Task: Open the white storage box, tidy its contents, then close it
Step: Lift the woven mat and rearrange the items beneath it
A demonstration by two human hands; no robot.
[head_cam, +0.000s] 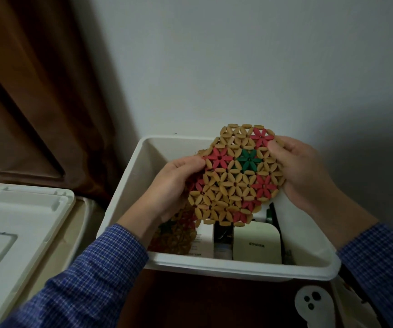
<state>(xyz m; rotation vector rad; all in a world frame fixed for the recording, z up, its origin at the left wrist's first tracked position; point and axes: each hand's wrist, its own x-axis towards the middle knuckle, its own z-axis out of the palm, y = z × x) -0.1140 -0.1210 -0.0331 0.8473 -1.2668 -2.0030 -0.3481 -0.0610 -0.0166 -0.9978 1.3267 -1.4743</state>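
The white storage box point(226, 266) stands open against the wall. Above it I hold up a beaded mat point(235, 181) of tan, red and green flower shapes. My left hand point(174, 185) pinches its left edge, and my right hand point(301, 171) grips its right edge. Another beaded mat point(176, 237) lies inside the box at the left, partly under my left wrist. A cream device point(257, 242), a white carton point(202, 242) and dark items sit in the box below the held mat. The box's lid point(18, 223) lies off to the left.
A brown curtain point(37, 91) hangs at the left and a pale wall point(238, 62) rises behind the box. A dark brown surface point(202, 301) lies in front of the box, with a white cloth shape bearing dark dots point(313, 304) at the lower right.
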